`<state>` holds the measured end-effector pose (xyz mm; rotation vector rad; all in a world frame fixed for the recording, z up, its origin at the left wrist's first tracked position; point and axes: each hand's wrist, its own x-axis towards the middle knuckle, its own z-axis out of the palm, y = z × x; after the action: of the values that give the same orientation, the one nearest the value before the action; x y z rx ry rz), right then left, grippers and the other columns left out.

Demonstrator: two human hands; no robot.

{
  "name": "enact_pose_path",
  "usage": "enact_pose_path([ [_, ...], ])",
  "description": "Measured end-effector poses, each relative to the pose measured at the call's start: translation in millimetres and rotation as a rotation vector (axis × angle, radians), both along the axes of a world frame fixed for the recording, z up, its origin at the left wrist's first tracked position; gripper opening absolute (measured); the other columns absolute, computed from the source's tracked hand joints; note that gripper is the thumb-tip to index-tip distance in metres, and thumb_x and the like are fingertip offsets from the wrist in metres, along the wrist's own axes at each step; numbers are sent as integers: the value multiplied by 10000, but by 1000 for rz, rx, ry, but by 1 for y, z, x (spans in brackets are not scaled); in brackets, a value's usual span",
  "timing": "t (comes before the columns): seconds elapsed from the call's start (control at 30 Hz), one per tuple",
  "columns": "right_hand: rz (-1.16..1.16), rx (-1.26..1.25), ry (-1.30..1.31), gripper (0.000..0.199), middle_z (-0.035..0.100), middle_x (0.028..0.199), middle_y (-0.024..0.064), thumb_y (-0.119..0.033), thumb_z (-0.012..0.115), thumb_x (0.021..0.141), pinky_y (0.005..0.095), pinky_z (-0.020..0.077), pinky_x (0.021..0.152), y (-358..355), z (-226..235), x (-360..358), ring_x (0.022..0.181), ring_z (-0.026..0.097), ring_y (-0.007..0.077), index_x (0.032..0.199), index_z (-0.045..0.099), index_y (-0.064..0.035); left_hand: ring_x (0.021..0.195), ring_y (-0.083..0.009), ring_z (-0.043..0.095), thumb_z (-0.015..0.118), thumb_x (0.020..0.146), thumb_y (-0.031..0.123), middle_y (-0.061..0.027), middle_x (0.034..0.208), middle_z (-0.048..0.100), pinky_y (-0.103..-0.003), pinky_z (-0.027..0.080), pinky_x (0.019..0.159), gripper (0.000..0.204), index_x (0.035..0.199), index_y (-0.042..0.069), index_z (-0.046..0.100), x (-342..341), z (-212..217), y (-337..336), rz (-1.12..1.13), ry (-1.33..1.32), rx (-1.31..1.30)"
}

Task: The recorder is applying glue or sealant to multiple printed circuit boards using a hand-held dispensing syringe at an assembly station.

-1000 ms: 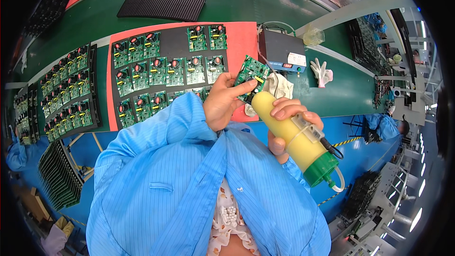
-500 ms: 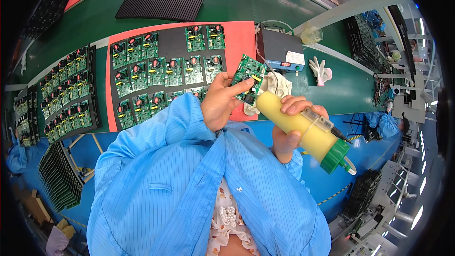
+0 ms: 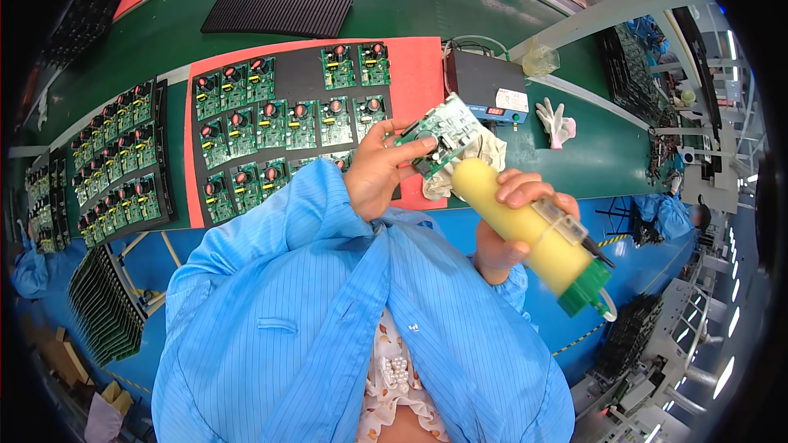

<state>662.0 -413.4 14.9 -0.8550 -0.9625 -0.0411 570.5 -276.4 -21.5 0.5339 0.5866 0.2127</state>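
Yellow green-capped syringe (image 3: 525, 234), green board (image 3: 439, 131)

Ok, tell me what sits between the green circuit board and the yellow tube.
A crumpled white cloth, between circuit board and tube; head view.

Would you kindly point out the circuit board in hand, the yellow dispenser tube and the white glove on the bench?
circuit board (image 3: 443, 133), head view, on its pale underside.
yellow dispenser tube (image 3: 525, 226), head view, on the middle of its barrel.
white glove (image 3: 556, 121), head view, on its palm.
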Motion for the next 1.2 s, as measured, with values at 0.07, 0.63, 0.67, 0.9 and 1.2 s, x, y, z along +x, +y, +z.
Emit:
enact_pose_path([
  [0.07,-13,32,17,602,573,823,85,-332,709,769,381,437,754,-2,5,3,765,546,195,1221,375,-115,954,-175,568,638,822,23,-123,1069,569,-317,460,853,433,1200,21,427,-2,-1,3,-29,6,12],
  [0.63,16,-144,106,544,523,839,30,-460,629,806,348,399,757,12,-3,19,786,503,158,1201,383,-179,945,-172,589,620,775,-67,-126,1062,603,-252,463,833,471,1210,30,465,-8,12,1,-157,-74,100],
  [0.67,19,-144,109,543,525,841,31,-457,630,804,350,400,756,13,-2,19,785,504,159,1200,384,-177,945,-171,589,621,775,-66,-125,1060,604,-252,462,833,474,1211,31,464,-8,12,1,-153,-74,92],
  [0.9,43,-143,129,551,531,844,36,-445,642,799,350,402,751,8,-3,23,778,503,163,1202,385,-170,936,-171,593,624,773,-63,-118,1057,608,-249,462,827,487,1220,37,459,-7,7,2,-148,-74,92],
  [1.2,189,-250,350,565,549,816,63,-407,657,790,344,411,749,7,1,31,758,510,167,1208,391,-135,920,-164,597,633,773,-48,-112,1041,616,-249,466,817,488,1220,33,456,-12,6,3,-198,-26,119],
])
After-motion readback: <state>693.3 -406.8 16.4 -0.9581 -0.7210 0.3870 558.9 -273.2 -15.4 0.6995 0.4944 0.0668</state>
